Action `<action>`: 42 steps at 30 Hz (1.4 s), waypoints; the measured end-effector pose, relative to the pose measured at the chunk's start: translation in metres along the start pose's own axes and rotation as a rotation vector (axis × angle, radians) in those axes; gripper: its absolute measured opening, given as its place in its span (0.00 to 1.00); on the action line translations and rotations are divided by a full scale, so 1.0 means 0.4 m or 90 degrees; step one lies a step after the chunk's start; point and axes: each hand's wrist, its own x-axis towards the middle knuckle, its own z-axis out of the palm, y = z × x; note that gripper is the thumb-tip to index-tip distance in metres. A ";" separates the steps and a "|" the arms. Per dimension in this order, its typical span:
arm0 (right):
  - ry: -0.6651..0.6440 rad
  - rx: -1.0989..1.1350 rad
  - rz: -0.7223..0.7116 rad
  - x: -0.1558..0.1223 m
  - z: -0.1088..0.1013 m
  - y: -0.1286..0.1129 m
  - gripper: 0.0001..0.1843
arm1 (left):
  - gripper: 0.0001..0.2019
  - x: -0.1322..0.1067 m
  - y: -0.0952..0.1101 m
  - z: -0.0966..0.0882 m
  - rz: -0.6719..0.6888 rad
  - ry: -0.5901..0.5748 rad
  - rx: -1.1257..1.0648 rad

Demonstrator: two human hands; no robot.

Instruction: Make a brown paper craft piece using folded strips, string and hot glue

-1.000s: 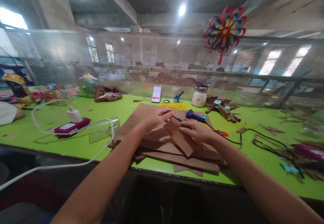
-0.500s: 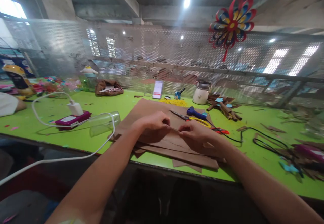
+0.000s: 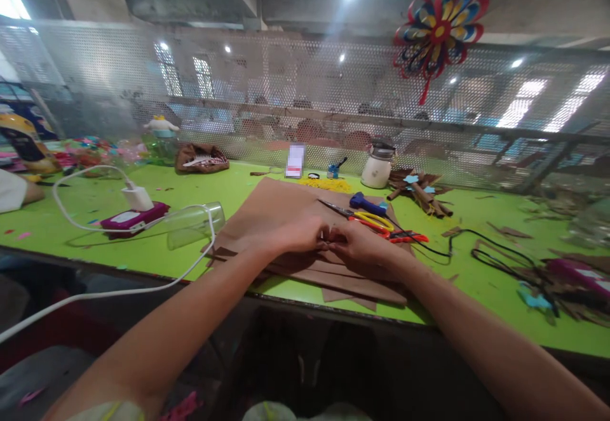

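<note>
My left hand (image 3: 309, 234) and my right hand (image 3: 356, 242) meet fingertip to fingertip above a stack of brown paper (image 3: 271, 208). Both are closed in a pinch on a thin bit of brown paper, mostly hidden by the fingers. Under my wrists, more brown sheets lie layered toward the table's front edge. Just beyond my right hand, scissors with yellow and red handles (image 3: 374, 221) rest on the paper, their blades pointing left. A blue glue gun (image 3: 366, 204) lies behind the scissors, and a second red-handled tool (image 3: 408, 237) is to their right.
A clear cup (image 3: 195, 225) lies on its side at left, near a purple power bank (image 3: 134, 219) with a white plug and cable. At the back stand a phone (image 3: 295, 160) and a white jar (image 3: 378, 166). Rolled brown pieces (image 3: 422, 195) and a black cord (image 3: 469, 233) are at right.
My hands have come together, closing the small gap between their fingertips. The whole view has shifted slightly, so the table things appear a little higher.
</note>
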 end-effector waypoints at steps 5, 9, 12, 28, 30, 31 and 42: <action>-0.002 -0.087 0.001 -0.006 -0.009 -0.011 0.09 | 0.12 -0.014 -0.018 0.027 -0.043 0.048 -0.016; -0.038 -0.106 0.005 -0.005 -0.020 -0.016 0.11 | 0.12 -0.026 -0.036 0.026 -0.051 0.061 -0.036; -0.054 -0.105 0.013 -0.006 -0.029 -0.026 0.13 | 0.11 -0.029 -0.050 0.027 -0.050 0.073 -0.043; -0.093 -0.213 -0.051 -0.035 -0.042 -0.020 0.07 | 0.14 -0.060 -0.058 0.015 0.017 0.058 0.028; -0.090 -0.206 -0.061 -0.041 -0.043 -0.021 0.07 | 0.15 -0.067 -0.045 0.006 0.033 0.047 0.043; -0.088 -0.207 -0.064 -0.043 -0.044 -0.023 0.06 | 0.15 -0.072 -0.037 0.001 0.045 0.042 0.054; -0.040 -0.330 -0.118 -0.055 -0.018 -0.068 0.07 | 0.09 -0.098 0.021 -0.009 0.142 0.060 0.212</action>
